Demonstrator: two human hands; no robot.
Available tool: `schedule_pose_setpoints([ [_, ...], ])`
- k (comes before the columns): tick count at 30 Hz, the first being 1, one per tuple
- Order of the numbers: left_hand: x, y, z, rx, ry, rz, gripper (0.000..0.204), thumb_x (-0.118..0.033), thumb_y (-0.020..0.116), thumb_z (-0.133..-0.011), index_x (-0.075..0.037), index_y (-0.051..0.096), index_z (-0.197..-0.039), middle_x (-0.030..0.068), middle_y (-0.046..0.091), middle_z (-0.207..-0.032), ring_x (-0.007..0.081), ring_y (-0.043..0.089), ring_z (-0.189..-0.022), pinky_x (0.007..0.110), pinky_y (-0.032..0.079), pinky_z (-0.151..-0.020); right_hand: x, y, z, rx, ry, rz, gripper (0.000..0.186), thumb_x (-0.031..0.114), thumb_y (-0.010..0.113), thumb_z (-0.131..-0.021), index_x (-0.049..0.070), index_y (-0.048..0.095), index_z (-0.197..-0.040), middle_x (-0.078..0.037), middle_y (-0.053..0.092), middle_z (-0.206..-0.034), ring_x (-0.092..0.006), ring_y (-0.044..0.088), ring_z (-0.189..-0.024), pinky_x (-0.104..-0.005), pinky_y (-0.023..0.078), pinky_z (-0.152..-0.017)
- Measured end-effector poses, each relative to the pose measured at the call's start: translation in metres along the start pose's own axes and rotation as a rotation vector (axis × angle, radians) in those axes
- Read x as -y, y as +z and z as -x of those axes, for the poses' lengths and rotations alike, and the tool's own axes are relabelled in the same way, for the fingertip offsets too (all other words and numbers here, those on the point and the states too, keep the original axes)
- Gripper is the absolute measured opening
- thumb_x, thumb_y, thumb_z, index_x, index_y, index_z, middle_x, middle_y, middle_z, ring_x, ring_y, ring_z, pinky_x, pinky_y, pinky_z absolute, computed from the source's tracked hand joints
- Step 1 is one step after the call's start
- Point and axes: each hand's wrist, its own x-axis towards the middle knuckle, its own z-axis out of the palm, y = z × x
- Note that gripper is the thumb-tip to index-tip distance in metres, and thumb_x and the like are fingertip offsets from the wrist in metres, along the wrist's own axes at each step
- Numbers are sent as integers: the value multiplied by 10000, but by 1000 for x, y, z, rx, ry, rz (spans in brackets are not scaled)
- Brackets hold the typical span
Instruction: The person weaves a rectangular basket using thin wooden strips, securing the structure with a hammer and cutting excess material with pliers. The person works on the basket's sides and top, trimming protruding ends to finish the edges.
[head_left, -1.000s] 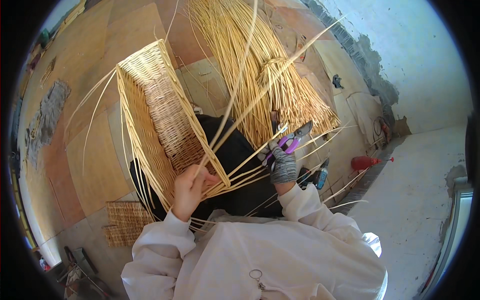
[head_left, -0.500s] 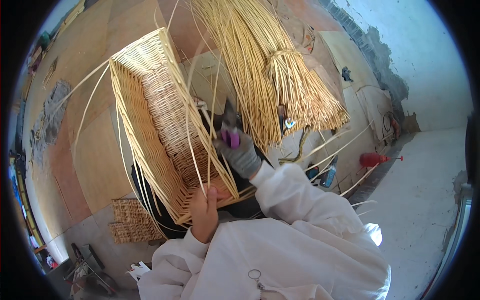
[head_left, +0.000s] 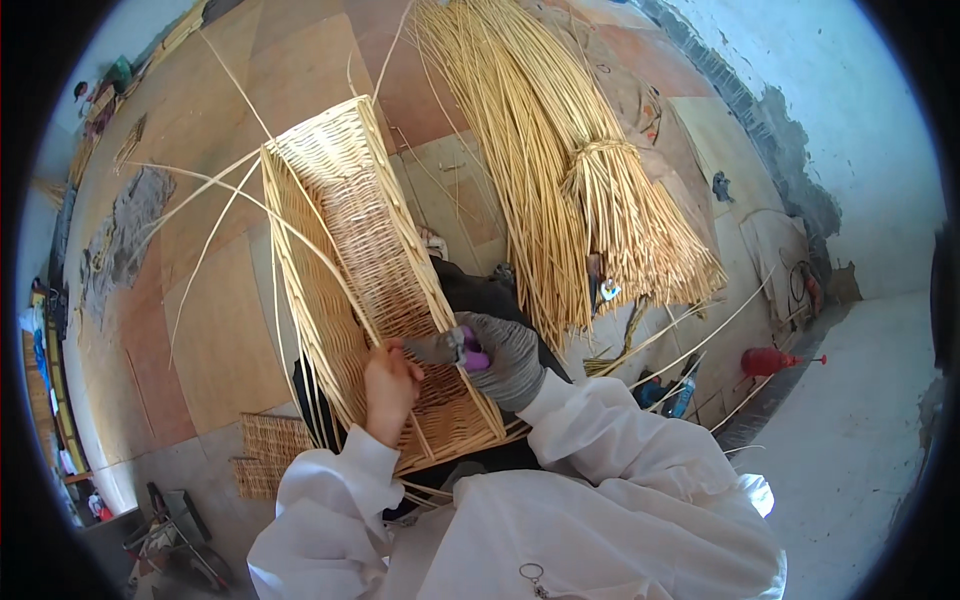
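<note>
A rectangular wicker basket, half woven, rests tilted on my lap with loose willow rods sticking out of its rim. My left hand is bare and grips the basket's near wall from inside. My right hand wears a grey glove and holds purple-handled cutters, their jaws pointing left at the basket's near edge, close to my left hand. Both sleeves are white.
A large bundle of willow rods lies on the tiled floor beyond the basket. A red spray bottle and blue tools lie to the right. A flat woven mat sits at lower left, a dark rag far left.
The basket has turned and come nearer across my lap. My right hand with the cutters has moved left from the loose rods to the basket's edge, beside my left hand.
</note>
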Motion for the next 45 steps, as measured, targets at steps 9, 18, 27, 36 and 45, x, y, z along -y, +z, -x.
schedule_pose_setpoints([
  [9, 16, 24, -46, -323, 581, -1268, 328, -26, 492, -881, 35, 416, -1194, 160, 558, -1076, 291, 535, -983, 398, 407, -902, 29, -25, -17, 324, -118, 304, 671, 219, 657, -699, 2, 418, -1288, -119, 625, -795, -307, 625, -707, -387, 505, -619],
  [18, -123, -25, -47, 73, 1380, -1055, 340, -54, 710, -685, -14, 642, -1016, 100, 602, -1027, 265, 554, -985, 350, 459, -841, 27, -37, -25, 452, -144, 250, 749, 258, 700, -702, -24, 370, -1313, -130, 636, -846, -290, 630, -716, -360, 510, -622],
  [27, -98, -9, -37, -241, 1295, -1217, 231, -288, 696, -731, -86, 618, -810, 48, 547, -814, 262, 517, -789, 366, 410, -738, -25, -84, -93, -31, 402, -644, 306, 230, 680, -814, 32, 609, -1036, -64, 639, -914, -115, 562, -832, -286, 473, -710],
  [36, -79, 13, -35, -361, 1025, -954, 194, -83, 709, -721, -55, 668, -909, 48, 592, -867, 222, 531, -824, 336, 435, -740, -296, -194, -131, -124, 828, -175, 497, 536, 579, -783, 110, 604, -1037, -79, 557, -799, -195, 546, -755, -352, 449, -689],
  [45, -95, 17, -50, -142, 855, -803, 270, -149, 709, -763, -27, 660, -999, 88, 578, -915, 223, 532, -841, 312, 454, -731, -528, -162, -24, -435, 1335, 962, 351, 256, 438, -902, 119, 522, -1214, -184, 518, -1256, -347, 557, -1077, -417, 472, -880],
])
